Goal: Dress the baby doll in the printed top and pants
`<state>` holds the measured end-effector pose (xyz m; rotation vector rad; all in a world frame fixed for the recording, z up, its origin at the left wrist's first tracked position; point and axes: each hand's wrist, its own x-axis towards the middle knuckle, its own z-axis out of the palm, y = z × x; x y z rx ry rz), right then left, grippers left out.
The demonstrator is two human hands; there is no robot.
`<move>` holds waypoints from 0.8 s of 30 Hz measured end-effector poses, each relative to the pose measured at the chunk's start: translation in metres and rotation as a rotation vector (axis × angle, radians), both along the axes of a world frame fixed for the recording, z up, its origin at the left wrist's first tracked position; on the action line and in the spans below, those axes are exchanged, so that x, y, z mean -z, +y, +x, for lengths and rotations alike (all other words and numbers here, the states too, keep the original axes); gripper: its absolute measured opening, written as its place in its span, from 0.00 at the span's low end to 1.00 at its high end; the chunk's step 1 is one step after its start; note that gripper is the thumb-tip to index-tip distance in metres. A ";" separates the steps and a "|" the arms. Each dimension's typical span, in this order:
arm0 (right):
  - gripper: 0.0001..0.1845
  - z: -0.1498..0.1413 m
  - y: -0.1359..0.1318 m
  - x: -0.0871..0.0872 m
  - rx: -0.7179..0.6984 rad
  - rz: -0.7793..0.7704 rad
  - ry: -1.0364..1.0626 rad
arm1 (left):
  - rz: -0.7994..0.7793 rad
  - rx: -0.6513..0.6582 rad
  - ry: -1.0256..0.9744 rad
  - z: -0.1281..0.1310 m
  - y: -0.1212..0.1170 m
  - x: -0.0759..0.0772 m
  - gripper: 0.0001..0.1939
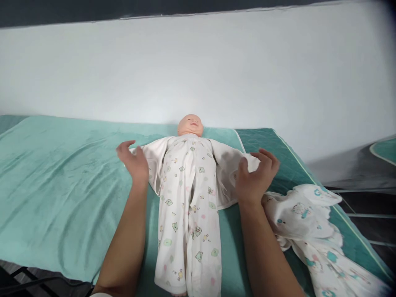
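A baby doll (189, 125) lies on its back with its head near the wall. Printed white trousers (185, 206) cover its front from the neck down, and a bit of a foot shows at the bottom. A white top (224, 181) spreads out beneath them, its sleeves stretched to both sides. By the end of the left-side sleeve is my left hand (134, 161), thumb and fingers apart. My right hand (256, 175) hovers at the other sleeve's end, fingers curved and spread from the thumb. Neither hand visibly grips the cloth.
Crumpled printed white baby clothes (309, 218) lie to the right of my right forearm. A light green cover (71, 194) lies over a darker green quilted mat (266, 138). The white wall (185, 70) rises behind. Metal bars (368, 215) show at the right.
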<state>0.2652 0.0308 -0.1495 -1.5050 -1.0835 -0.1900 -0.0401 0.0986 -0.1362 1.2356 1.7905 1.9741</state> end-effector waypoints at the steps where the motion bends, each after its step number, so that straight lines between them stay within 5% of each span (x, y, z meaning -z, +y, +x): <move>1: 0.13 -0.010 -0.003 -0.003 -0.066 0.002 -0.089 | -0.006 0.084 0.170 0.004 -0.001 0.000 0.12; 4: 0.18 -0.033 -0.001 -0.007 -0.335 -0.049 -0.182 | -0.100 0.354 0.556 0.016 -0.002 0.004 0.12; 7: 0.20 -0.038 0.019 -0.001 -0.449 -0.157 -0.147 | -0.192 0.456 0.782 0.023 0.000 0.006 0.16; 21: 0.22 0.003 0.101 -0.013 -0.129 -0.815 -0.125 | -0.306 0.363 0.973 0.021 0.008 0.001 0.24; 24: 0.21 0.010 0.100 -0.011 -0.132 -0.796 -0.111 | -0.335 0.317 0.974 0.022 0.009 -0.001 0.25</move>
